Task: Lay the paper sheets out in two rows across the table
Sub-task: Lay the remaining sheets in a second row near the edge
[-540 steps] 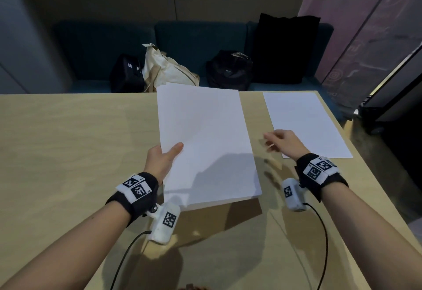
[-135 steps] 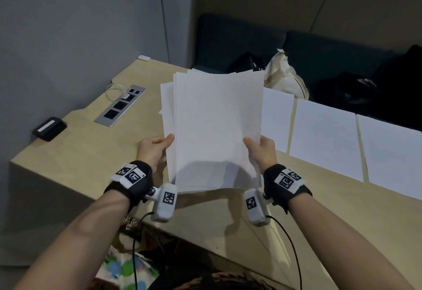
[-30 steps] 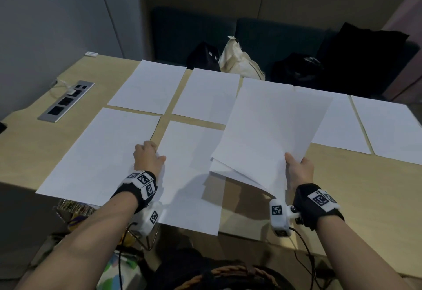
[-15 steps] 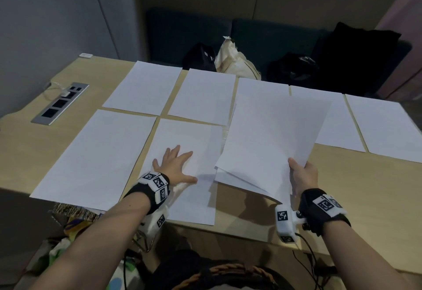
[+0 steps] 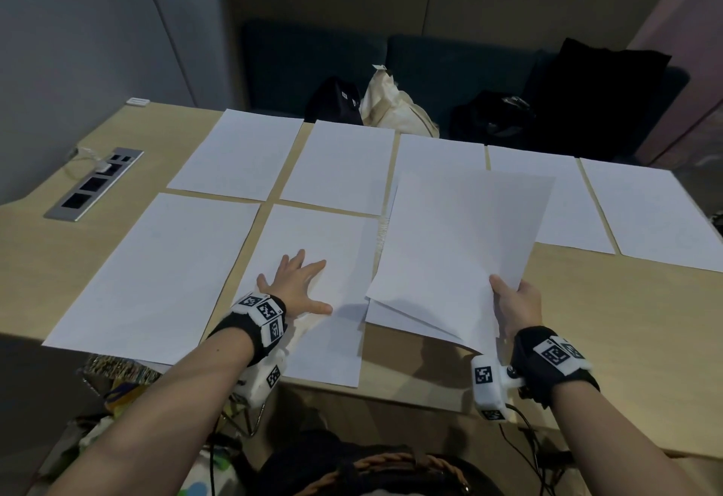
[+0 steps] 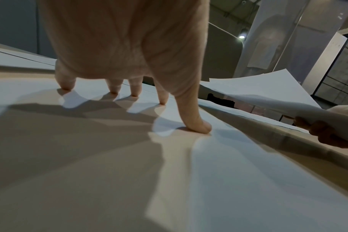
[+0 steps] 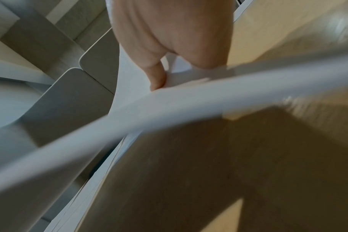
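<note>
Since half a second ago, little shift: left hand stays flat on second near-row sheet, fingers spread, grip on nothing, just pressing. Right hand keeps its grip pinched on the remaining stack, thumb on top, stack raised and tilted over the counter.

Far row: five sheets down, side by side with narrow gaps. Near row: two down at the left. Judged a bit past halfway; about three near-row places on the right left to fill. Count in the stack: cannot tell.
</note>
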{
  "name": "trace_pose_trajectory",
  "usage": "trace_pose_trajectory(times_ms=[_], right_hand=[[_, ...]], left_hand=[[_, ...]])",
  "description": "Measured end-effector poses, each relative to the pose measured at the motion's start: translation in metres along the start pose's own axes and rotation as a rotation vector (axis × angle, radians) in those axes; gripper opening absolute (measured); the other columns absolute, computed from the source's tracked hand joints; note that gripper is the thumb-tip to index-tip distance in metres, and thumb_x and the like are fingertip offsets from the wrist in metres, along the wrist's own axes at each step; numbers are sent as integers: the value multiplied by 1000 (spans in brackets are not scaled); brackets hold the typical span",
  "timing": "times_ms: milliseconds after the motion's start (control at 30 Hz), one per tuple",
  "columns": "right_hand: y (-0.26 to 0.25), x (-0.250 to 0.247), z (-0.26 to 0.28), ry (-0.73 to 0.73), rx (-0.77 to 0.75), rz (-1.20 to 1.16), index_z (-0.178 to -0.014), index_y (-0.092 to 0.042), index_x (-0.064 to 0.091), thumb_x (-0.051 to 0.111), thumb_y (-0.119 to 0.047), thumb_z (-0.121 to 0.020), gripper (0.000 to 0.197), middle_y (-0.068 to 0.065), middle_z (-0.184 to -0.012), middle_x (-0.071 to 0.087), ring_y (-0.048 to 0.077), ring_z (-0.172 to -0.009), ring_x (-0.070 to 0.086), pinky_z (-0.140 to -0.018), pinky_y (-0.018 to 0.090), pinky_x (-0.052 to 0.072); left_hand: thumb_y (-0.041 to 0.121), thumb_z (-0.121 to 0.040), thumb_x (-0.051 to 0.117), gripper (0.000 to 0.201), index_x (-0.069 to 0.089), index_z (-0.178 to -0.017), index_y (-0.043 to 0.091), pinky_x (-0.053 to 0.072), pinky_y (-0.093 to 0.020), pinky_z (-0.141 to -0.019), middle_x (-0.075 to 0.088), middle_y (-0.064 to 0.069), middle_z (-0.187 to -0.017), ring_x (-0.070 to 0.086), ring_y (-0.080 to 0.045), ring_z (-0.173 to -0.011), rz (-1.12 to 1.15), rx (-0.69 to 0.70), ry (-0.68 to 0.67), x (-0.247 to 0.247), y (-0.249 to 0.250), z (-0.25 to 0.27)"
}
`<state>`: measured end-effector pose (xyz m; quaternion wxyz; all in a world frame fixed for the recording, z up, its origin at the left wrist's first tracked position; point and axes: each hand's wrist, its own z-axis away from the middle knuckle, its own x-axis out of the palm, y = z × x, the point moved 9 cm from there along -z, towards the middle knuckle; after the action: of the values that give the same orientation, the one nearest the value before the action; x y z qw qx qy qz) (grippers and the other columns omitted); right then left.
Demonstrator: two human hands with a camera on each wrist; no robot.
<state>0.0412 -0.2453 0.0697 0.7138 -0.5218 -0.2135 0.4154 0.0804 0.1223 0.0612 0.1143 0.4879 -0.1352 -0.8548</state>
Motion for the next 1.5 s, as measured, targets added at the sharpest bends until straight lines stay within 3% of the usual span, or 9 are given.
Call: trace_pose_trajectory(times_ms=[300,433,600,733,900,1100,1300,1400,1500], right_hand=[[3,-2,-3,-44,11,35,-129,6,49,55,-9,-92,41,20,-129,59,33,-114,59,-103,43,44],[-1,0,-2,-87,16,42,-130,7,48,55,-10,-92,42,21,-129,58,34,-112,59,-101,43,45],[-12,2,3,-189,6,27,-129,9,48,54,-7,-93,40,21,-126,58,27,-101,58,-91,37,45],[-20,-1,7,-257,-5,21,-129,8,48,52,-7,-93,40,23,-126,59,29,-102,59,-92,38,46],[-31,-14,6,-288,-54,45,-129,5,50,54,-8,-92,39,17,-119,62,30,-103,61,-97,42,48],[-25,-42,-5,-205,-53,40,-121,7,56,59,-5,-88,35,21,-119,64,31,-100,63,-94,44,50],[-17,-76,-11,-121,-21,20,-120,13,54,54,0,-89,33,17,-105,62,27,-90,59,-52,14,54],[-10,-102,-22,-23,-20,8,-123,11,53,54,-2,-90,36,21,-121,62,31,-101,61,-77,28,52],[-4,-126,-31,62,-15,18,-124,10,53,56,-4,-90,37,20,-125,60,31,-109,60,-92,35,46]], left_hand=[[53,-80,60,77,26,-147,33,3,-54,-114,3,2,-161,-2,-21,-149,106,0,116,-14,10,3],[40,-92,50,54,42,-140,17,19,-37,-114,32,-5,-154,27,-22,-143,318,109,245,-32,41,6],[31,-97,41,53,34,-142,4,33,-36,-112,45,-13,-145,45,-26,-132,628,142,117,-27,94,5],[12,-95,46,38,48,-131,2,48,-32,-91,65,-15,-109,61,-26,-96,693,168,137,-24,117,3],[3,-88,55,38,52,-126,2,51,-36,-88,65,-22,-116,65,-32,-98,846,125,193,-20,122,4],[4,-77,72,30,63,-105,0,52,-17,-57,71,-16,-95,67,-19,-71,918,115,275,-17,136,15],[22,-75,76,28,67,-89,-1,47,-21,-56,68,-13,-75,59,-19,-60,909,83,307,0,147,14],[19,-79,72,20,67,-89,2,45,-16,-52,66,-8,-71,59,-11,-54,904,34,323,10,139,13],[15,-79,72,30,66,-104,1,47,-24,-77,67,-9,-93,65,-23,-86,765,-26,323,18,127,11]])
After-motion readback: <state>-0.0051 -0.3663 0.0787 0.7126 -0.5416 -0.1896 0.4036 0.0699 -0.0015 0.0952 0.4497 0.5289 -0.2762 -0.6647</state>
